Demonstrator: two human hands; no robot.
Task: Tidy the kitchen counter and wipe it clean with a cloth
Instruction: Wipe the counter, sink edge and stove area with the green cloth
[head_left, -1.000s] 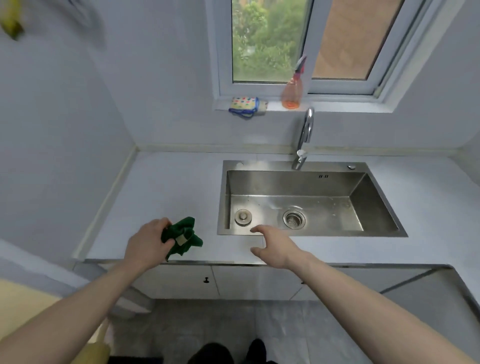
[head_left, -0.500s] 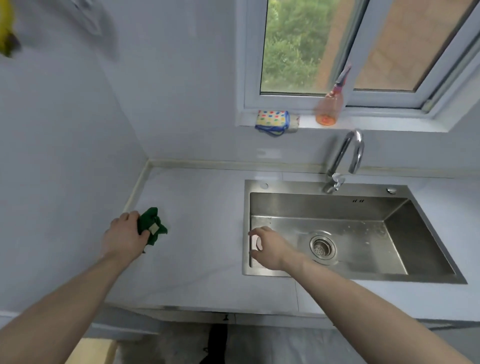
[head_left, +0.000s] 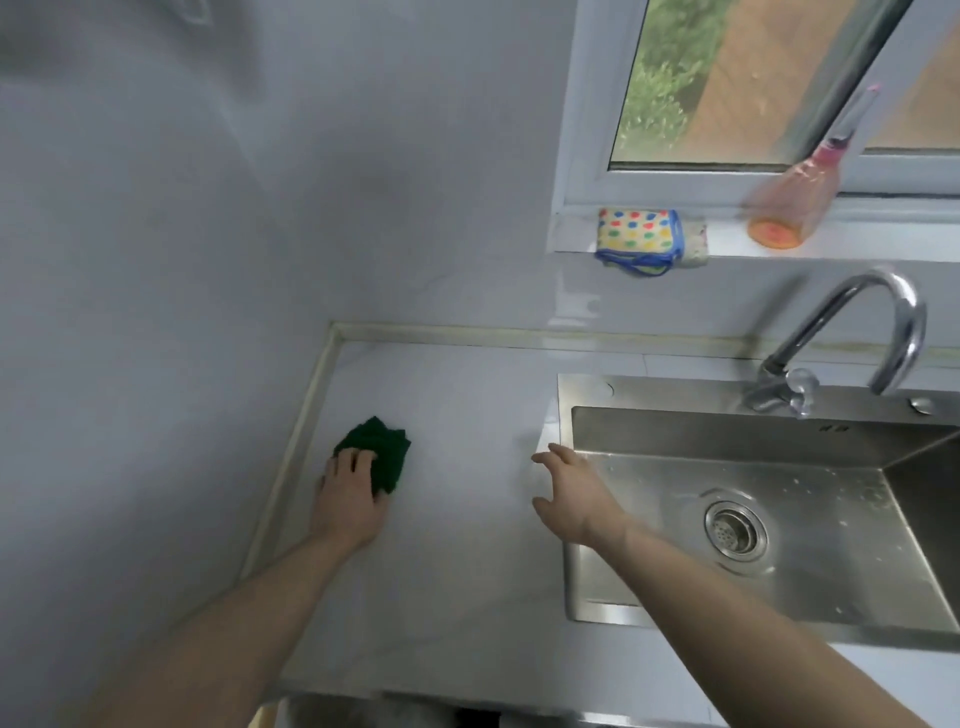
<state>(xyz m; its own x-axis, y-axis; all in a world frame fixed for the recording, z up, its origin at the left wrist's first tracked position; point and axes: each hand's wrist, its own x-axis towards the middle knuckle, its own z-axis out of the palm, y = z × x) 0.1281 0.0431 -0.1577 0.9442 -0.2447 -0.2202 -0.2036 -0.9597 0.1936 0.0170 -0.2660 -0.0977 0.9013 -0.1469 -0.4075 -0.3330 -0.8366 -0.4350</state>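
Note:
A crumpled dark green cloth (head_left: 382, 449) lies on the pale grey counter (head_left: 467, 571) near the left wall. My left hand (head_left: 350, 496) presses down on the cloth's near edge, fingers over it. My right hand (head_left: 569, 491) hovers with spread fingers at the left rim of the steel sink (head_left: 566, 519) and holds nothing.
A curved chrome tap (head_left: 852, 338) stands behind the sink basin, whose drain (head_left: 735, 527) sits in the middle. On the window sill lie a dotted sponge pack (head_left: 641, 236) and an orange spray bottle (head_left: 797, 202). Walls close the counter at the left and back.
My left hand has pushed the green cloth further back along the counter by the left wall. My right hand has lifted off the sink's rim and opened. The view has moved closer and leftward.

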